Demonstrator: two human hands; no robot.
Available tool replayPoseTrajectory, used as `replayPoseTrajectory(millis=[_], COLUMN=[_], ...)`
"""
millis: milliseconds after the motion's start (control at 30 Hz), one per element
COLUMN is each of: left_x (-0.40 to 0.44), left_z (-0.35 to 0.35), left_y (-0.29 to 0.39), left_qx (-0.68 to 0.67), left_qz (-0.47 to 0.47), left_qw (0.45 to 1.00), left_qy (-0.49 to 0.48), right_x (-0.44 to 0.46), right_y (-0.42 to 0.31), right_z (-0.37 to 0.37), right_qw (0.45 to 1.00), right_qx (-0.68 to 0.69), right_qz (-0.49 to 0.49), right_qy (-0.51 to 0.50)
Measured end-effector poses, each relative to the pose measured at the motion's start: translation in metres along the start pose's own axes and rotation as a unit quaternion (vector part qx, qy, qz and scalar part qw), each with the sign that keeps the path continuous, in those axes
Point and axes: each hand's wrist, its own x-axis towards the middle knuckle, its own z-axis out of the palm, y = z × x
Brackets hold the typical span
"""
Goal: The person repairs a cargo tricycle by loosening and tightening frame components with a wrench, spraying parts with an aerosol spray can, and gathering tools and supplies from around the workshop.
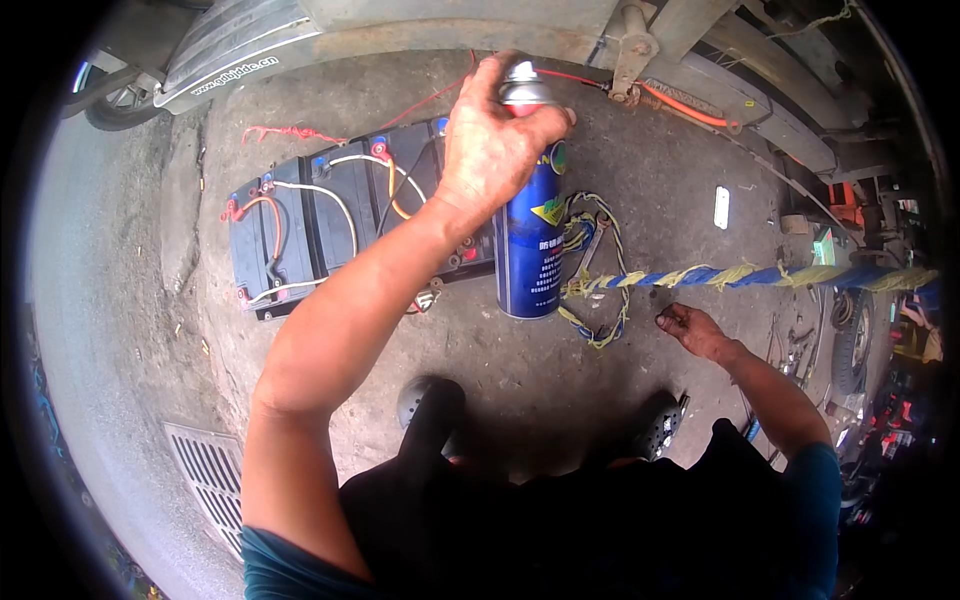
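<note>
My left hand (490,145) is closed around the upper end of a blue spray can (530,262), fingers and thumb about its silvery top. The can looks large and close, with its base toward me. Beneath and to the left lies a row of dark batteries (330,215), joined by white, red and orange cables; my forearm hides some of them. My right hand (690,330) is low on the right, fingers curled in, and I see no object in it. A blue-and-yellow twisted rope (740,277) runs just above that hand.
A metal vehicle frame (460,28) crosses the top. A wrench (595,243) lies inside a rope loop beside the can. A white strip (721,208), a tyre (853,340) and assorted parts are on the right. A floor grate (207,470) is at lower left.
</note>
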Motion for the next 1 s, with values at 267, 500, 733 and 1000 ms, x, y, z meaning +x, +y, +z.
replayPoseTrajectory(millis=[267,500,733,1000], left_x=[0.000,0.001,0.002,0.001], left_z=[-0.002,0.002,0.006,0.007], left_y=[-0.002,0.000,0.000,0.001], left_qx=[0.003,-0.002,-0.027,-0.012], left_qz=[0.005,0.005,0.000,-0.040], left_qw=[1.000,1.000,1.000,0.999], left_qy=[0.004,0.000,-0.014,-0.009], right_x=[-0.004,-0.005,-0.010,0.001], right_y=[-0.009,-0.011,-0.017,0.006], right_z=[-0.005,-0.007,-0.009,0.001], right_qw=[1.000,1.000,1.000,1.000], right_qx=[-0.004,-0.019,-0.015,-0.002], right_qz=[-0.001,0.002,0.002,-0.004], right_qy=[-0.011,-0.012,-0.008,0.008])
